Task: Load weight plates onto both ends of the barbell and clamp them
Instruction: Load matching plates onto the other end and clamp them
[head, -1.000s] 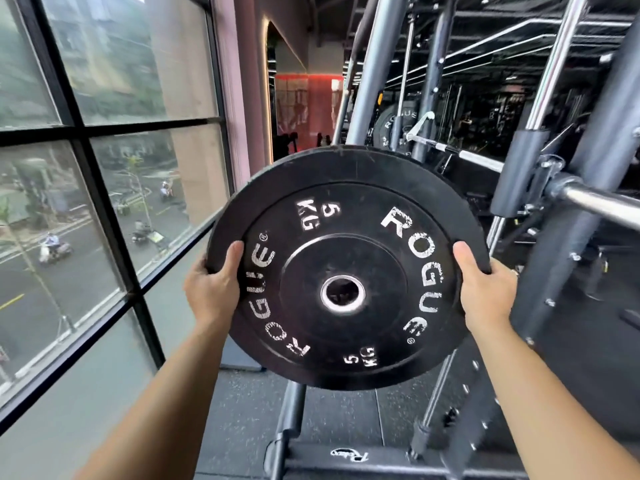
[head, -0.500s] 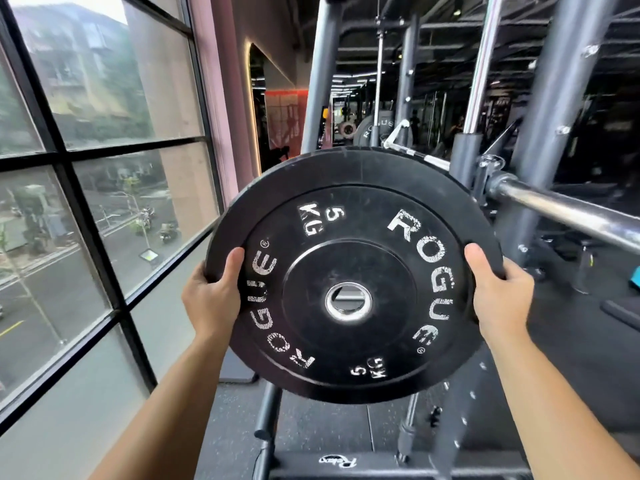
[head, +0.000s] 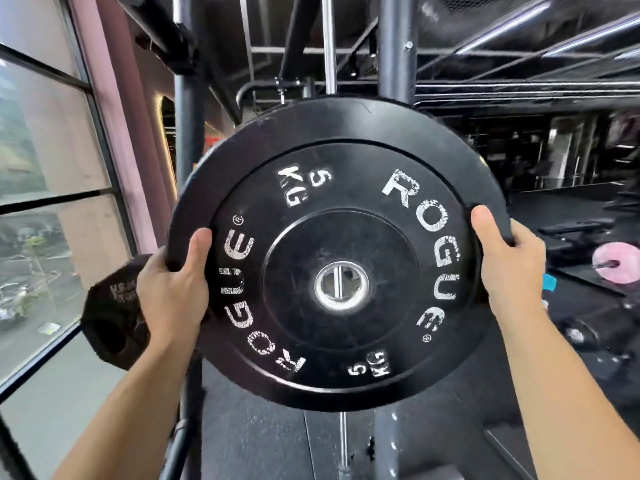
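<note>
Gripping the black weight plate (head: pixel 341 161) by its rim, the person holds it up on edge in front of them, printed face toward them. The left hand (head: pixel 173 289) has its thumb laid over the front of the rim at the plate's lower left, with the fingers wrapped out of sight behind. The right hand (head: pixel 509 271) holds the opposite edge the same way, a little higher, thumb in front and fingers hidden behind. Midway between the two hands sits the plate's steel hub ring (head: pixel 360 289), and through its hole a thin bright rod shows, standing upright. The worn white lettering reads ROGUE twice and 5 KG twice. The plate hangs in the air between both hands; whether its back touches anything I cannot tell.

Just behind and below the left hand a second dark plate (head: pixel 110 323) pokes out, blurred, its pale lettering unreadable. Farther out beyond that hand is the window (head: pixel 41 168), with a street below. Above the hands a grey rack upright (head: pixel 396 46) rises behind the plate's top edge, and a slim chrome guide rod (head: pixel 329 46) runs up beside it. Off past the right hand, well apart, a pink plate (head: pixel 613 268) sits low down, and a small blue thing (head: pixel 549 282) shows just beside that hand. Below both hands lies the dark rubber floor (head: pixel 259 445).
</note>
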